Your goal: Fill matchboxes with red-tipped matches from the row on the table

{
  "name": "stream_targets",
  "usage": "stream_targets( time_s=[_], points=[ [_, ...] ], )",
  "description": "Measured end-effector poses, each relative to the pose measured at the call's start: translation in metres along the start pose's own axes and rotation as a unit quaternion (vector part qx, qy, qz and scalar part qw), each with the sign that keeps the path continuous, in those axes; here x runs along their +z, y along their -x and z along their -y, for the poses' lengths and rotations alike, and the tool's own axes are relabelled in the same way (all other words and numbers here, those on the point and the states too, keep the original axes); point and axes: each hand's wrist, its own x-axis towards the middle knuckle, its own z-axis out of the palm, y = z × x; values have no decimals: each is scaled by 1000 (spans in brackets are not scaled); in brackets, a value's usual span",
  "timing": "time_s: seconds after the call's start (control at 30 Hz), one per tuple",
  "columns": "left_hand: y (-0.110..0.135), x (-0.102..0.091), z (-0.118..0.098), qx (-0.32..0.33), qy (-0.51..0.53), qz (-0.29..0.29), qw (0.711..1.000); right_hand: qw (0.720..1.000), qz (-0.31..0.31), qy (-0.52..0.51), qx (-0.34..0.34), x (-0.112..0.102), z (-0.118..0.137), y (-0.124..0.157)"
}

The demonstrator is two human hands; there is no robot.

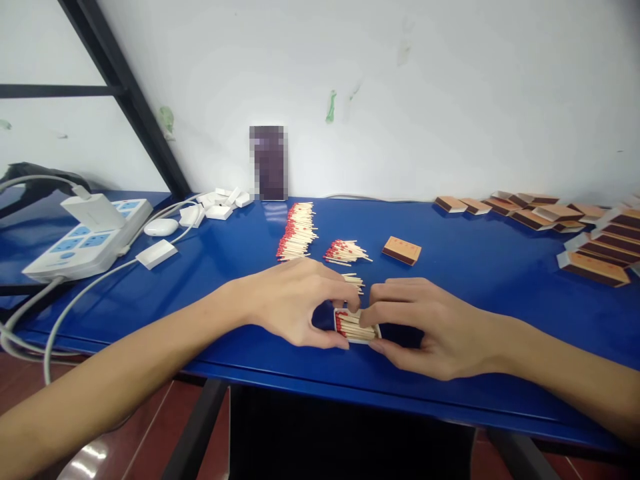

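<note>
A small white matchbox tray (358, 341) filled with matches (353, 327) lies near the front of the blue table, their red heads toward the left. My left hand (295, 300) pinches the tray's left end between thumb and fingers. At the right end, my right hand (435, 327) has its thumb against the tray's corner and a fingertip on the matches. Just behind the tray, partly hidden by my left hand, is a little group of matches (354, 283). Farther back lie a small pile of matches (346, 251), a long row of matches (299, 230) and a closed matchbox (402, 250).
Several matchbox sleeves (533, 217) are scattered along the back right, with a stack (595, 267) at the right edge. White trays (220, 208) lie at the back left, near a power strip (90, 237), cables and a white case (161, 227). A pixelated dark rectangle (270, 163) stands against the wall.
</note>
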Motion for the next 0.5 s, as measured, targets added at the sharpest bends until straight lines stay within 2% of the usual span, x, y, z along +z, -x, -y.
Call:
stream_targets(
  time_s=[0.5],
  points=[
    [1, -1, -1, -3, -9, -8, 1000, 999, 2, -35, 42, 1, -1, 0]
  ],
)
